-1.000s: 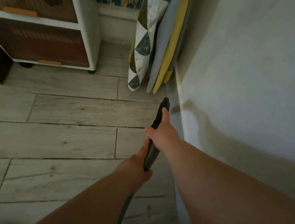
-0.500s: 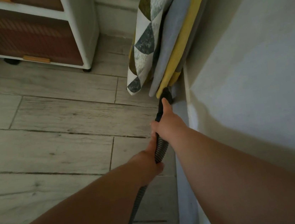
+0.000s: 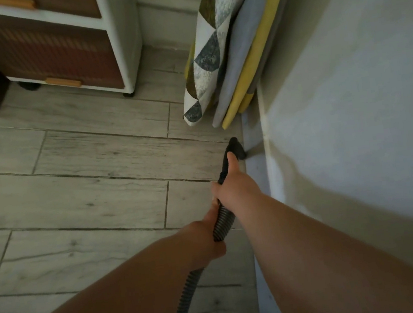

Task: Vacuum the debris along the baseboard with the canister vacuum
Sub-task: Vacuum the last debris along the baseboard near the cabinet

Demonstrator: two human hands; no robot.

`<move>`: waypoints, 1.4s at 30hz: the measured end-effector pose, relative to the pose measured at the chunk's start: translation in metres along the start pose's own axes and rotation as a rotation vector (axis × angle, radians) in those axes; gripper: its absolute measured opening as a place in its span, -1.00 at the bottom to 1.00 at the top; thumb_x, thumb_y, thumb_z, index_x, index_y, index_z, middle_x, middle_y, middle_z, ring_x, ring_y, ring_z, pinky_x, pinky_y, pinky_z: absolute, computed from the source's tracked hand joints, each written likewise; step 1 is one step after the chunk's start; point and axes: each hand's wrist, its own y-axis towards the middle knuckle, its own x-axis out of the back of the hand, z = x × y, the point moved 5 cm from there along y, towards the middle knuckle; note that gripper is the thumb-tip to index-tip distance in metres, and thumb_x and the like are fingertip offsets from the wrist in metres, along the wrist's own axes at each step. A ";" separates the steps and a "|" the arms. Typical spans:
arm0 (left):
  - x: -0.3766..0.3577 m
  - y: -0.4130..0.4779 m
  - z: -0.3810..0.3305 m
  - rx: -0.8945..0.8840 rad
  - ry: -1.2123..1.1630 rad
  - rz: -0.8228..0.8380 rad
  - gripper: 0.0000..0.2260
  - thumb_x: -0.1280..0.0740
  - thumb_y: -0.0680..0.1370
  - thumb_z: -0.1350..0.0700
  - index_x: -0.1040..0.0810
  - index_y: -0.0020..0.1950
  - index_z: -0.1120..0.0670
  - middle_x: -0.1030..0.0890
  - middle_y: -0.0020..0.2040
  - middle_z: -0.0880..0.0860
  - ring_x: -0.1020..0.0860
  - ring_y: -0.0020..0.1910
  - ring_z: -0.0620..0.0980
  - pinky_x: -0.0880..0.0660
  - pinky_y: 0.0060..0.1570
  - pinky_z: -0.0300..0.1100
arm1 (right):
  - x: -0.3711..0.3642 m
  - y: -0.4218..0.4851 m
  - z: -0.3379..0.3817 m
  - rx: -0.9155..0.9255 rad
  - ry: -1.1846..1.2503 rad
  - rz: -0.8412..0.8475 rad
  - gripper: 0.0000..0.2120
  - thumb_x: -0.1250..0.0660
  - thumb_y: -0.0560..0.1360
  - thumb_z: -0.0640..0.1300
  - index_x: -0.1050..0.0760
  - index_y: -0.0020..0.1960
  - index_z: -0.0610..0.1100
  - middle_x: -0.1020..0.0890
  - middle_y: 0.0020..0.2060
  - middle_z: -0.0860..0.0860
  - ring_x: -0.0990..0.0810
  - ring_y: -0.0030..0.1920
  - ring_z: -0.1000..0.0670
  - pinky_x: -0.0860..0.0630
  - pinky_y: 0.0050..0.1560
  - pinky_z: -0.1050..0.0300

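The black nozzle (image 3: 234, 147) is held low against the foot of the baseboard (image 3: 258, 170), at about 12 o'clock of the person. Whether its tip touches the floor (image 3: 86, 184) cannot be told. Its neck is gripped by the right hand (image 3: 235, 188), with the fingers wrapped round it and the thumb laid along the top toward 12 o'clock. The ribbed hose (image 3: 222, 223) is clasped just behind, at 7 o'clock of that hand, by the left hand (image 3: 205, 242).

No debris can be made out in the dim light, so the cleaned stretch cannot be read from the floor. The work is judged to be mid-pass. Only a short run of baseboard is left toward 12 o'clock before it is blocked by the leaning boards (image 3: 246, 47). The strip behind them is judged not yet reached. The stretch at 6 o'clock, beneath the arms, is hidden and cannot be assessed.
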 end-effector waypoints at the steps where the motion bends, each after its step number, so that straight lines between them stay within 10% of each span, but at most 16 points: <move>1: -0.003 -0.006 0.003 -0.004 0.001 0.012 -0.15 -0.24 0.56 0.12 0.42 0.47 -0.20 -0.52 -0.12 0.02 -0.57 -0.20 -0.02 -0.62 -0.11 -0.15 | -0.004 -0.007 -0.002 -0.012 0.015 0.009 -0.14 -0.26 0.56 -0.03 0.33 0.55 0.21 -0.48 -0.14 -0.11 -0.53 -0.25 -0.09 -0.58 -0.11 -0.03; 7: -0.040 -0.046 0.025 -0.004 0.019 0.101 -0.15 -0.26 0.56 0.11 0.40 0.49 -0.18 -0.54 0.05 0.09 -0.58 -0.13 0.01 -0.61 -0.03 -0.11 | -0.035 -0.057 -0.023 -0.044 0.047 0.038 -0.14 -0.26 0.55 -0.06 0.31 0.56 0.17 -0.47 -0.17 -0.09 -0.49 -0.31 -0.05 -0.50 -0.19 0.04; 17: -0.125 -0.119 0.073 -0.142 0.128 0.156 -0.17 -0.26 0.56 0.10 0.36 0.52 -0.09 -0.50 -0.13 -0.02 -0.45 -0.37 -0.19 -0.40 -0.47 -0.49 | -0.104 -0.158 -0.082 -0.107 0.156 0.053 -0.16 -0.23 0.57 -0.08 0.34 0.56 0.12 -0.58 0.05 -0.20 -0.59 -0.08 -0.14 -0.57 -0.02 -0.01; 27: -0.231 -0.207 0.112 -0.040 0.103 0.260 -0.18 -0.24 0.56 0.14 0.34 0.52 -0.15 -0.52 -0.02 0.05 -0.51 -0.33 -0.09 -0.55 -0.28 -0.23 | -0.186 -0.256 -0.146 -0.125 0.108 0.072 -0.15 -0.23 0.56 -0.08 0.33 0.57 0.10 -0.56 -0.09 -0.14 -0.50 -0.28 -0.04 -0.43 -0.29 0.09; 33: -0.285 -0.240 0.128 -0.036 0.112 0.235 -0.21 -0.25 0.57 0.12 0.29 0.54 -0.15 -0.49 0.03 0.06 -0.53 -0.30 -0.07 -0.58 -0.21 -0.18 | -0.217 -0.300 -0.181 -0.090 0.079 0.114 -0.14 -0.22 0.57 -0.12 0.37 0.57 0.06 -0.55 0.12 -0.22 -0.57 0.02 -0.15 -0.55 0.06 -0.01; 42: -0.391 -0.294 0.161 0.006 0.040 0.245 -0.20 -0.27 0.58 0.08 0.32 0.53 -0.14 -0.46 0.13 0.07 -0.53 -0.29 -0.07 -0.53 -0.31 -0.29 | -0.285 -0.371 -0.245 -0.035 0.005 0.128 -0.14 -0.21 0.56 -0.11 0.38 0.56 0.08 -0.54 0.09 -0.23 -0.56 -0.07 -0.13 -0.53 -0.10 0.05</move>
